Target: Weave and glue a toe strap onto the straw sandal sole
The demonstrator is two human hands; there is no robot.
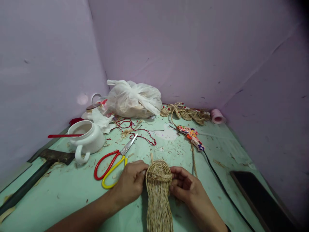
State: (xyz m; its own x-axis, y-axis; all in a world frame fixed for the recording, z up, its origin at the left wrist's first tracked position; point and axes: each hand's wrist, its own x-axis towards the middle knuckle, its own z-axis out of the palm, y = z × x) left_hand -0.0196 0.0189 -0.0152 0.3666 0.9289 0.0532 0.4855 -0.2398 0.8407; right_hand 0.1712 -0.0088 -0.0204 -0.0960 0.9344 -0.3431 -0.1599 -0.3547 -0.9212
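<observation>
A long woven straw piece (pixel 159 203) lies at the front middle of the table, shaped like a sole. Its far end is rounded and coiled, and a twisted band crosses it. My left hand (pixel 131 180) pinches the left edge beside the band. On the opposite edge, the fingers of my right hand (pixel 184 187) are closed on the same piece. A short straw end sticks up from the rounded tip. Just left of my left hand lie scissors (pixel 116 166) with one red and one yellow handle, blades partly apart.
At left are a white pot (pixel 93 137) with a red stick and a hatchet (pixel 51 159). Behind are a tied white plastic bag (pixel 135 100), red yarn (pixel 145 132) and braided ornaments (pixel 185 112). A patterned glue gun (pixel 191 137), pink spool (pixel 217 116) and dark phone (pixel 260 199) lie right.
</observation>
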